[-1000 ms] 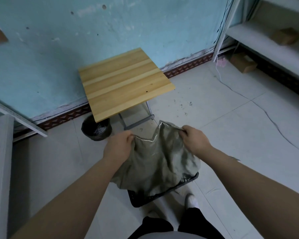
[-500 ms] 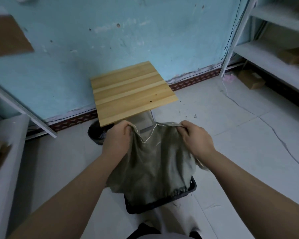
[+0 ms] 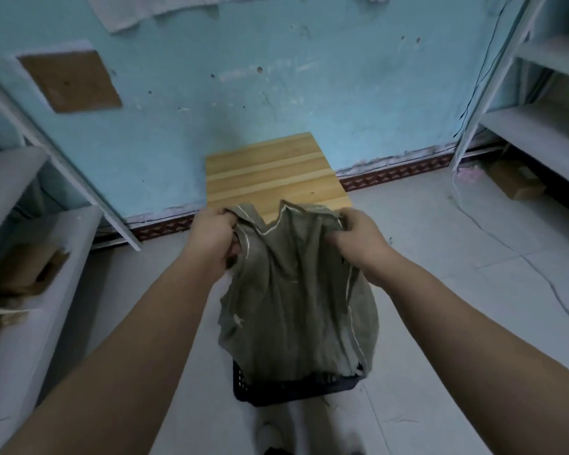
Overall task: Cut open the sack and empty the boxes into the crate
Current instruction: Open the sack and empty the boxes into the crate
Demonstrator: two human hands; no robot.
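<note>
A limp olive-grey cloth sack [image 3: 296, 307] hangs upside down in front of me, its lower end drooping into a dark perforated plastic crate [image 3: 276, 390] on the floor. My left hand [image 3: 212, 236] grips the sack's upper left corner. My right hand [image 3: 358, 239] grips the upper right corner. Both fists are closed on the fabric. The sack covers the crate's inside, so no boxes show there.
A small wooden table [image 3: 273, 175] stands against the blue wall just beyond the sack. White shelves [image 3: 546, 126] with a cardboard box [image 3: 514, 183] beneath are on the right. A white ledge [image 3: 30, 290] with a cardboard box runs along the left. My shoe shows below the crate.
Both hands have lifted the sack higher, up level with the table's front edge. My view has tilted up and shifted, so the table now sits centred and the black bucket is out of sight.
</note>
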